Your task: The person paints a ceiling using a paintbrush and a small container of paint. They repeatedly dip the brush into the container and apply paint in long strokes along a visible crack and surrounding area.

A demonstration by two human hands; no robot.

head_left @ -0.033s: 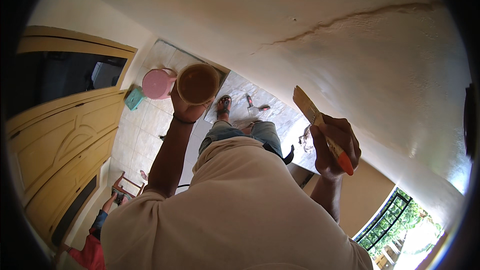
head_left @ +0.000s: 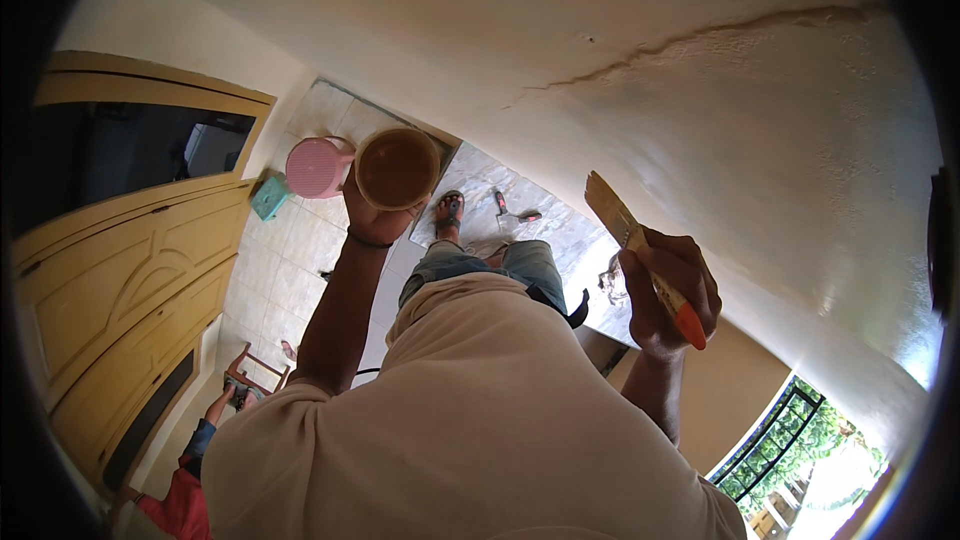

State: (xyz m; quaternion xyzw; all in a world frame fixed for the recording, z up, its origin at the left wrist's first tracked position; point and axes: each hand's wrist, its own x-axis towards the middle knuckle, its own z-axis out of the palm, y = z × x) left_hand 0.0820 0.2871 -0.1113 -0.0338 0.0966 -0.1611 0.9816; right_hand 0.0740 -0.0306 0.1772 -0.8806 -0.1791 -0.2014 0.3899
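My left hand is closed round a round tub with brownish liquid in it, held out in front of me at the left. A flat paintbrush with a wooden handle and an orange-red tip is gripped in my right hand. Its bristles point up and away, toward the white wall, and appear to be apart from it. A long brown crack runs across the wall's upper part. Beneath my hands, two putty knives with red and black handles lie on the marble-like surface under my feet.
A pink stool and a teal box-like thing stand on the tiled floor at left. Yellow wooden doors line the left side. Another person in red is at lower left, beside a wooden chair. A barred window is at lower right.
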